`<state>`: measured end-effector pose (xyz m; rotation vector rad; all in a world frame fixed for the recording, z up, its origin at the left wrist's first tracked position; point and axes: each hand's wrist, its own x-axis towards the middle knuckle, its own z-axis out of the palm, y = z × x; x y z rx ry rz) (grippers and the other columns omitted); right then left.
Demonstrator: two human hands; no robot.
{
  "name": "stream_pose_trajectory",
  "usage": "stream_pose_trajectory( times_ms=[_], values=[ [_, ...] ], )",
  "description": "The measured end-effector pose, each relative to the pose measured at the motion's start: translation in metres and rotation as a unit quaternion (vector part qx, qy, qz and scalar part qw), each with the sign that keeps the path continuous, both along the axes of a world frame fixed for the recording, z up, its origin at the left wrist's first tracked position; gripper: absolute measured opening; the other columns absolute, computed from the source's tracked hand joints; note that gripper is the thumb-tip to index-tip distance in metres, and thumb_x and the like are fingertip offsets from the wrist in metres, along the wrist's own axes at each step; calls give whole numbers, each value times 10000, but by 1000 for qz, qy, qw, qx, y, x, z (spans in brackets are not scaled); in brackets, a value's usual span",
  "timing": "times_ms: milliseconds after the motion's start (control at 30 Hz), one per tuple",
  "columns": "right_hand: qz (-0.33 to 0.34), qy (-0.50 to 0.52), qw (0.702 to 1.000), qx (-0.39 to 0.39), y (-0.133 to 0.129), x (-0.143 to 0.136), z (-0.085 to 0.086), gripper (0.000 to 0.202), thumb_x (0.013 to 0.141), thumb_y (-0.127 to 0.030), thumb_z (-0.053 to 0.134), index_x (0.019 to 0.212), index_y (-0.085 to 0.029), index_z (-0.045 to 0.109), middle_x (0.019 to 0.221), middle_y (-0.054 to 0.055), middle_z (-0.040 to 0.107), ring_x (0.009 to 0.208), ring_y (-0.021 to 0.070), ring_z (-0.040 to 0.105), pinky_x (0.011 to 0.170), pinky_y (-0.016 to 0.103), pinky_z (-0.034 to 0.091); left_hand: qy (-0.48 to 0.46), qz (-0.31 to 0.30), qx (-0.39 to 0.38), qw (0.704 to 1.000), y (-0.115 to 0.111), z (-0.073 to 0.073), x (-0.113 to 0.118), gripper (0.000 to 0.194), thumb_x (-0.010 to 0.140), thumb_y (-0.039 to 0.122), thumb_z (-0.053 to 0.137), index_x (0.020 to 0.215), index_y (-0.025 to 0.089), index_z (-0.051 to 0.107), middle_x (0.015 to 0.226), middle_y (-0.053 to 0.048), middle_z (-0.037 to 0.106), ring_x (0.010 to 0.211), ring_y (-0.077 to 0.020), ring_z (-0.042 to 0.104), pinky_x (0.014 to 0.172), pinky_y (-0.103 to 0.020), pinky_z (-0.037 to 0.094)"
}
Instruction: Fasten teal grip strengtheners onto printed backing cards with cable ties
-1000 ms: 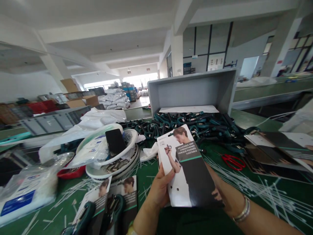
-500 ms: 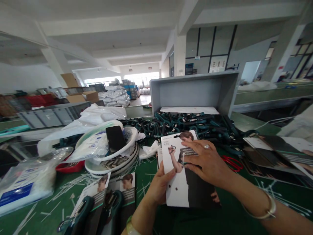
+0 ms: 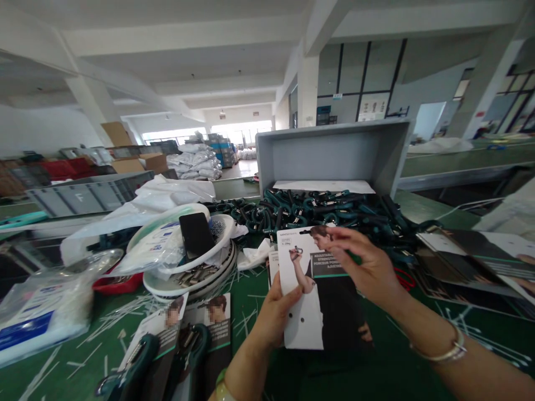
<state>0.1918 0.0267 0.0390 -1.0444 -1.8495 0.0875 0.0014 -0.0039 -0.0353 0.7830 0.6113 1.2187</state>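
My left hand (image 3: pixel 272 312) is closed on the left edge of a printed packaging card (image 3: pixel 304 326), held upright with the thumb across its front. The card is white on the left and dark on the right, with two small holes low down. Part of another card shows behind its left edge. My right hand (image 3: pixel 368 270) is at the card's upper right corner, fingers stretched and apart; I cannot tell whether the fingertips touch it. Two cards with dark green hand grippers (image 3: pixel 140 356) attached lie at the lower left. A heap of hand grippers (image 3: pixel 292 209) lies behind the held card.
A grey crate (image 3: pixel 334 156) stands on its side behind the heap. More cards (image 3: pixel 472 267) are stacked at right, near red-handled scissors (image 3: pixel 404 277). At left are white bowls (image 3: pixel 167 284) of metal parts, a phone (image 3: pixel 196 235) and a plastic bag (image 3: pixel 50 312). Cut ties litter the table.
My right hand has lifted off the card's front and moved up and right, its fingers spreading. More of the card's printing shows. My left hand keeps its hold.
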Motion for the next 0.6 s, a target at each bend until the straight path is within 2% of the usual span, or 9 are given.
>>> stream_pose_trajectory(
  times_ms=[67, 133, 167, 233, 267, 333, 400, 467, 600],
  values=[
    [-89, 8, 995, -43, 8, 23, -6, 336, 895, -363, 366, 907, -208, 663, 1032, 87, 624, 956, 190, 573, 812, 312, 441, 21, 50, -8, 999, 5, 1, -3, 690, 662, 276, 722, 1275, 204, 414, 1016, -85, 666, 808, -231, 646, 726, -339, 497],
    [-139, -132, 970, -147, 13, 48, -16, 323, 870, -342, 391, 818, -204, 678, 875, 79, 652, 817, 192, 605, 736, 307, 450, 45, 101, -25, 994, 12, 1, -8, 705, 645, 268, 731, 1268, 201, 408, 1021, -92, 668, 831, -235, 648, 743, -343, 497],
    [-140, -233, 940, -204, 13, 57, -22, 289, 844, -320, 428, 772, -205, 683, 832, 75, 656, 776, 201, 612, 703, 315, 449, 58, 120, -34, 990, 15, 1, -11, 719, 628, 252, 740, 1263, 197, 407, 1008, -93, 672, 832, -233, 649, 747, -342, 496],
    [-143, -392, 867, -271, 9, 68, -35, 219, 792, -250, 484, 750, -196, 693, 846, 98, 668, 807, 247, 622, 681, 345, 447, 90, 130, -45, 986, 21, 0, -16, 762, 580, 194, 755, 1258, 187, 407, 957, -92, 684, 810, -229, 653, 737, -334, 497],
    [-149, -442, 838, -284, 7, 69, -42, 198, 770, -211, 502, 767, -180, 698, 872, 124, 671, 843, 278, 622, 677, 362, 448, 105, 122, -49, 986, 23, 0, -19, 790, 558, 158, 753, 1265, 184, 399, 939, -91, 687, 799, -230, 654, 725, -334, 499],
    [-163, -486, 808, -291, 3, 65, -53, 201, 733, -129, 513, 808, -130, 700, 894, 181, 673, 880, 326, 620, 671, 390, 450, 126, 94, -55, 986, 26, -1, -25, 841, 531, 99, 733, 1286, 191, 374, 937, -92, 688, 785, -238, 655, 698, -341, 505],
    [-165, -491, 803, -295, 2, 58, -60, 238, 712, -57, 488, 818, -96, 698, 885, 209, 675, 872, 335, 627, 666, 392, 450, 139, 69, -55, 986, 27, -2, -31, 848, 516, 71, 721, 1284, 200, 386, 966, -95, 685, 779, -244, 656, 679, -340, 510],
    [-168, -479, 809, -297, 4, 56, -63, 265, 711, -29, 456, 799, -94, 697, 872, 209, 680, 855, 320, 635, 662, 377, 444, 161, 63, -49, 984, 28, -6, -38, 781, 509, 86, 738, 1233, 178, 461, 960, -97, 686, 767, -237, 655, 669, -321, 506],
    [-181, -450, 820, -303, 12, 72, -60, 257, 766, -118, 428, 757, -144, 684, 835, 157, 686, 774, 264, 641, 605, 324, 415, 214, 96, -62, 970, 34, -20, -50, 609, 504, 184, 789, 1079, 129, 592, 773, -70, 690, 708, -221, 644, 608, -279, 480]
  ],
)
